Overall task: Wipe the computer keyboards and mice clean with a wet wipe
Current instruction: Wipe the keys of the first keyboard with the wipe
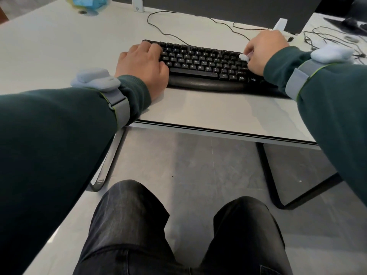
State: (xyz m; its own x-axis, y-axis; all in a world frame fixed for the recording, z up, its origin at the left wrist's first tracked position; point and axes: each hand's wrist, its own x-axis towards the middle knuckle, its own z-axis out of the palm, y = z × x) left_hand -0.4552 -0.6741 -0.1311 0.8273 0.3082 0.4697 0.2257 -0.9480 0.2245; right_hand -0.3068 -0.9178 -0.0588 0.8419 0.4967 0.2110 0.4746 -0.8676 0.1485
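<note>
While the person is sitting at the white table (59, 52), a black keyboard (200, 60) is lying across its far half, with a black wrist rest (202, 84) touching its near edge. The left hand (142, 63) is resting palm down over the left end of the keyboard, its fingers loosely bent across the keys and holding nothing, the thumb lying near the space bar. The right hand (262, 51) is hovering over the right end of the keyboard, its fingers curled and pinching a small white wad of wet wipe (243, 56), which is touching the keys in the upper right part of the board. Both forearms are wearing dark green sleeves, and a pale grey strapped device is sitting on the left wrist (95, 80) and another on the right wrist (331, 53). A thin black cable (162, 31) is trailing over the table behind the keyboard, towards a white monitor stand (138, 3). A blurred blue packet (87, 2) is lying at the far left edge of the table; what it is cannot be told. The person's knees in dark jeans (127, 225) are showing below, above a grey floor (198, 159).
</note>
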